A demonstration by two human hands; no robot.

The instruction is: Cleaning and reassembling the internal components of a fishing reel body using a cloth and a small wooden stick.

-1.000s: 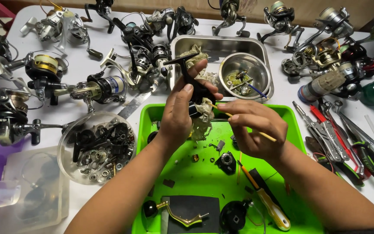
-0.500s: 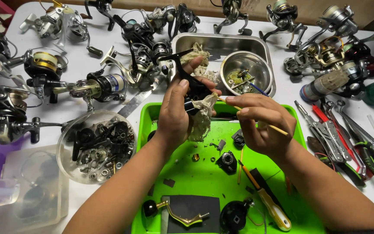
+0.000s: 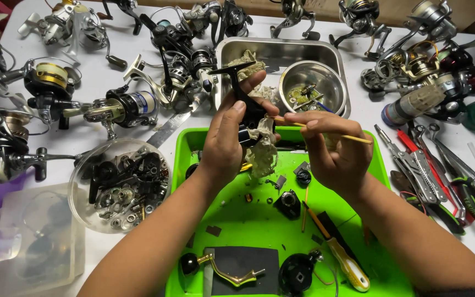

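My left hand (image 3: pixel 225 140) grips a black fishing reel body (image 3: pixel 244 102) wrapped in a dirty beige rag (image 3: pixel 262 151), held above the far edge of the bright green tray (image 3: pixel 237 220). My right hand (image 3: pixel 333 148) pinches a thin yellow-handled brush (image 3: pixel 353 137) whose tip points left into the reel body. Small black reel parts (image 3: pixel 290 199), a gold crank handle (image 3: pixel 232 270), a dark pad (image 3: pixel 243 261) and a yellow-handled screwdriver (image 3: pixel 339 258) lie on the tray beneath both hands.
A clear round bowl of dark gears and screws (image 3: pixel 122 184) sits left of the tray. Behind it stand a metal pan (image 3: pixel 279 52) and a steel bowl (image 3: pixel 314 88). Many spinning reels (image 3: pixel 116 107) crowd the white table; pliers and tools (image 3: pixel 441 170) lie at right.
Both hands have shifted slightly nearer and lower with the reel body and rag. The brush tip stays at the reel, and the right hand has turned a little.
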